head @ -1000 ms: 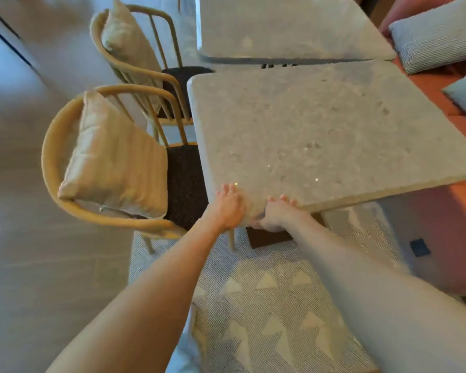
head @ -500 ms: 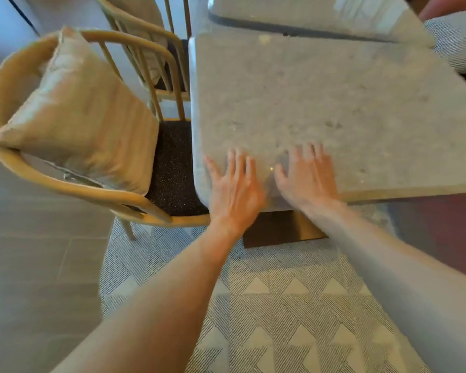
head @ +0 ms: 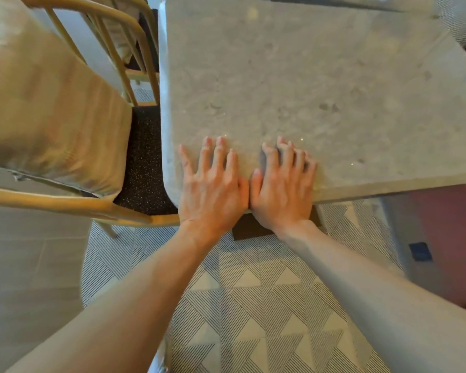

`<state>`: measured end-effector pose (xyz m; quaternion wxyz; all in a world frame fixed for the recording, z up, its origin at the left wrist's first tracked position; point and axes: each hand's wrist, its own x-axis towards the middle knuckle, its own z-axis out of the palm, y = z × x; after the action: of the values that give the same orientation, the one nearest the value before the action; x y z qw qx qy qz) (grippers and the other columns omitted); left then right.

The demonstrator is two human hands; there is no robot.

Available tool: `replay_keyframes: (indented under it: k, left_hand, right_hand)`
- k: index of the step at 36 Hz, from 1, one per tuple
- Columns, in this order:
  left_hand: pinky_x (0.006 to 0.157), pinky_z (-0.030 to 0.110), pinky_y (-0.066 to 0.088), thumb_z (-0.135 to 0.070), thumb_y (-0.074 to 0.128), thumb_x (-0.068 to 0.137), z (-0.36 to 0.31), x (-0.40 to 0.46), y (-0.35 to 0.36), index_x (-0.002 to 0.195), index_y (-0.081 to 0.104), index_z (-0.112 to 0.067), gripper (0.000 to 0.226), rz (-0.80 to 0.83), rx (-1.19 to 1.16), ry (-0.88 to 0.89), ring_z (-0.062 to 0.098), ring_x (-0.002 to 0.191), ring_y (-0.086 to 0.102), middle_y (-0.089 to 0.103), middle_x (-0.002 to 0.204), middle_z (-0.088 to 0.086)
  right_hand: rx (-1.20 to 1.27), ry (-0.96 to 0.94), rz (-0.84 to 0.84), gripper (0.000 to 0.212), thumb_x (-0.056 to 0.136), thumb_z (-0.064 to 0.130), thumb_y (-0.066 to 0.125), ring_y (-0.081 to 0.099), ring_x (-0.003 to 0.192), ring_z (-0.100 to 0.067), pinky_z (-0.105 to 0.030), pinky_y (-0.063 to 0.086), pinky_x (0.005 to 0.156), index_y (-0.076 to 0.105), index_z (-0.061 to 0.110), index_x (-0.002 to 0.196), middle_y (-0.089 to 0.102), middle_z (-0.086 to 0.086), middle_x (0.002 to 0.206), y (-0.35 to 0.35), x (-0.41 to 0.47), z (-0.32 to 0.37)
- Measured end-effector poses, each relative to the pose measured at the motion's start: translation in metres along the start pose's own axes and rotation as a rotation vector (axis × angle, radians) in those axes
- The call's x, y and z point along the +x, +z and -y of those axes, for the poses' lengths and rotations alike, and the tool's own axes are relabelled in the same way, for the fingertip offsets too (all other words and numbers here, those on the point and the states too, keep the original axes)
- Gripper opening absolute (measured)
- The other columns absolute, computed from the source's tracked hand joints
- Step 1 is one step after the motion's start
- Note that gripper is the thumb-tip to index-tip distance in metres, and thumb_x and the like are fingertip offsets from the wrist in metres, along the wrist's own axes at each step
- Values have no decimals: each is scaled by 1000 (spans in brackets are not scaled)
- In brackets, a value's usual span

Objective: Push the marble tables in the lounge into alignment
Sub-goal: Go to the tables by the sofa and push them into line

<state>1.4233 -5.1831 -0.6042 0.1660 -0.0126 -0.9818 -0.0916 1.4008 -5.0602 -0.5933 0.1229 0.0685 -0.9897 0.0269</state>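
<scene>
Patterned rug (head: 253, 305) nearest, striped triangles, under both forearms. Left hand (head: 213, 189) flat on the near left corner of the marble table (head: 293, 76), fingers straight and spread, palm over the edge. Right hand (head: 281, 189) just beside it, thumbs touching, fingers straight and closer together, also flat on the top. Neither hand grips anything. Dark table base (head: 249, 230) visible below the wrists. Left of the table: wooden chair (head: 92, 204), dark speckled seat tucked against the table edge, beige cushion (head: 46, 103) on it. Second chair (head: 143, 44) beyond. Far edge: second marble table (head: 347, 0), narrow dark gap between the two tops. Grey cushion (head: 460, 20) far right.
</scene>
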Motion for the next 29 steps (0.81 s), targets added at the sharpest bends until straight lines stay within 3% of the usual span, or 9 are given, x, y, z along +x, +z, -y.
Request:
replay_keyframes:
  k: [13,19,29]
  left_hand:
    - [111,70,25,-43,45,99,7,11,-2,124,61,0,53,38,4,2,41,138,45,54,144,22]
    - [113,68,23,-48,27,98,12,17,-5,124,60,0,64,63,-12,-2,40,139,43,52,145,22]
    - [112,69,24,-43,41,100,26,29,2,125,60,0,54,23,-10,39,41,138,44,53,144,22]
  right_hand:
    - [32,2,-6,56,90,39,37,45,132,-35,-54,30,111,52,13,137,50,-17,145,1,9,5]
    - [31,11,-7,55,91,39,36,44,133,-36,-55,30,111,51,12,137,49,-18,146,4,16,10]
    - [40,29,-10,54,92,39,38,41,137,-35,-55,27,113,50,13,138,46,-18,149,9,26,19]
